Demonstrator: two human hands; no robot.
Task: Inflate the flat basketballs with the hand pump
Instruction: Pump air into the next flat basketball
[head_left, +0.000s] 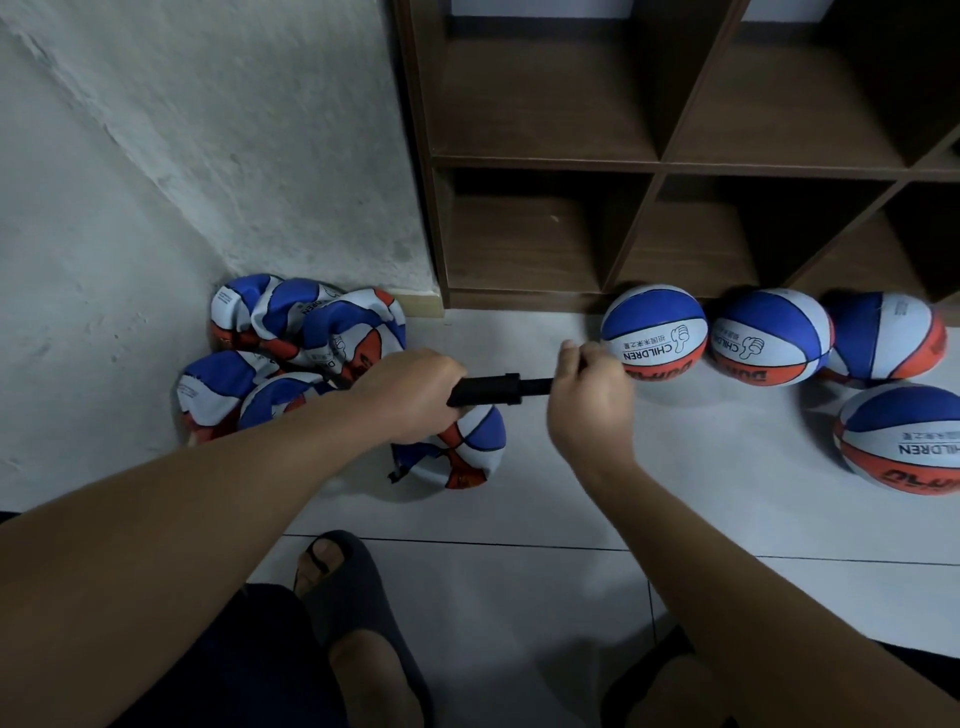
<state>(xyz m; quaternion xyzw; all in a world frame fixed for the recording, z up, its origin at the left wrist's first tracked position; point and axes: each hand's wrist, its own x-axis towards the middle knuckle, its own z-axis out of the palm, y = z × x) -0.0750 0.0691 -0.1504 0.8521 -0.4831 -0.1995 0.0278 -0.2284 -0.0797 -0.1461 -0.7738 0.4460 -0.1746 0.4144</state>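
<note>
A black hand pump (488, 389) lies level between my hands. My left hand (410, 395) grips the pump's barrel end, and my right hand (587, 395) grips its handle end. Just below the pump, a crumpled flat basketball (462, 452) in blue, white and orange rests on the floor. A pile of several flat basketballs (291, 338) sits in the wall corner at the left. Several inflated basketballs (654, 332) stand along the foot of the shelf at the right, one more (904, 441) nearer to me.
A dark wooden cubby shelf (660, 166) with bare compartments stands behind the balls. A rough white wall (208, 156) fills the left. My feet in dark slippers (343, 582) rest on the pale tiled floor (519, 597).
</note>
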